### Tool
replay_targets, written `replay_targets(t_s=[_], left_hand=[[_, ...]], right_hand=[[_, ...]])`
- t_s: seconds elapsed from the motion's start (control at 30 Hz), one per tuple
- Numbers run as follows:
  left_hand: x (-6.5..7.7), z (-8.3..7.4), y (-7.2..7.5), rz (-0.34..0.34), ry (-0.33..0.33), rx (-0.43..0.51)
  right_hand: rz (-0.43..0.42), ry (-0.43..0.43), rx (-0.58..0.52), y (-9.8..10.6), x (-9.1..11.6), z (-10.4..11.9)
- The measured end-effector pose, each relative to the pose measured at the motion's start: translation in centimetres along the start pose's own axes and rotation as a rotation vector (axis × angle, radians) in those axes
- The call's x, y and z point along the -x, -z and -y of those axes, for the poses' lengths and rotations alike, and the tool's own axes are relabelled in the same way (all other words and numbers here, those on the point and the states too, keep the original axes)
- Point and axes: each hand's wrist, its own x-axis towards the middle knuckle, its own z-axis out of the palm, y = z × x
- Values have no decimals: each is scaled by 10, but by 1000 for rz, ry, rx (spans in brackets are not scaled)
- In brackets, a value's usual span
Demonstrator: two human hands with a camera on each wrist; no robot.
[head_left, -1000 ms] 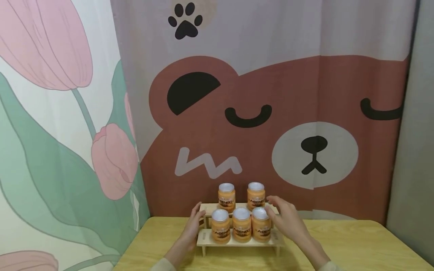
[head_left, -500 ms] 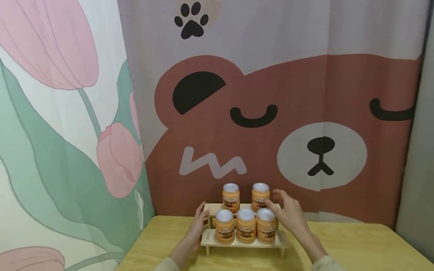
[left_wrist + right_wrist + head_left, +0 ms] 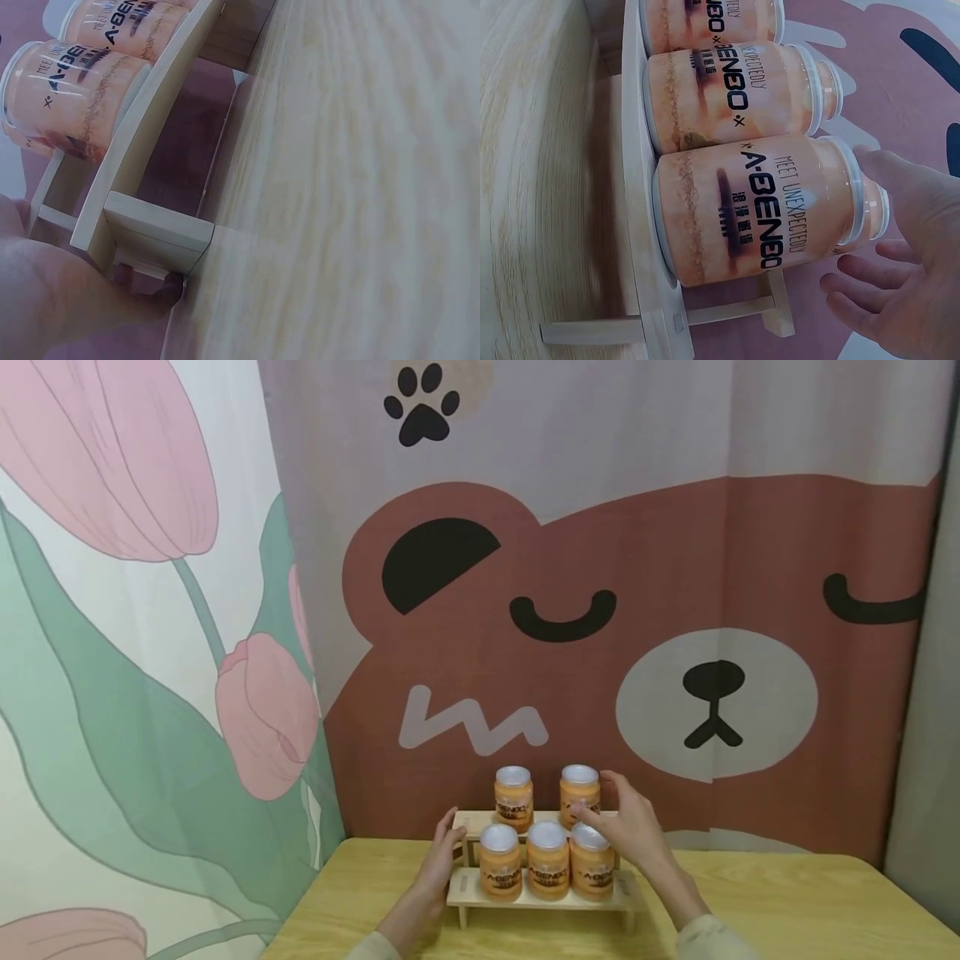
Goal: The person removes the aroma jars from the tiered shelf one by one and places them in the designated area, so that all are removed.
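A two-tier wooden rack (image 3: 468,887) stands on the table, carrying orange cans with silver lids. My left hand (image 3: 437,864) grips the rack's left end; in the left wrist view its fingers reach behind the wooden leg (image 3: 157,225). At the other end, my right hand (image 3: 636,828) is spread beside the back right can (image 3: 579,787). Its thumb overlaps that can's front in the head view, while the fingers extend past its right side. In the right wrist view the fingers (image 3: 866,281) are loosely bent, and the front right can (image 3: 757,214) partly hides the back one.
The back left can (image 3: 513,795) sits on the upper tier. Along the lower tier, the left can (image 3: 500,864), middle can (image 3: 548,864) and right can stand side by side. A bear-print curtain (image 3: 480,660) hangs right behind the yellow wooden table (image 3: 765,902).
My right hand has moved left and in toward the back right can, its thumb now across the can's front. The left hand stays at the rack's end. The view shifted slightly.
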Motion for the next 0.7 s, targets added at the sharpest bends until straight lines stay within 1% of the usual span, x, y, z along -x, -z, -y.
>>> replay_targets(t_s=[0.2, 0.43, 0.6, 0.7], left_hand=[[1, 0, 0, 15, -3, -2], [0, 0, 1, 14, -1, -15], [-1, 0, 1, -2, -1, -25], [-1, 1, 0, -6, -1, -27]], right_hand=[[25, 11, 7, -5, -1, -1], [38, 13, -27, -11, -1, -3], [20, 36, -52, -17, -3, -8], [10, 35, -68, -20, -4, -10]])
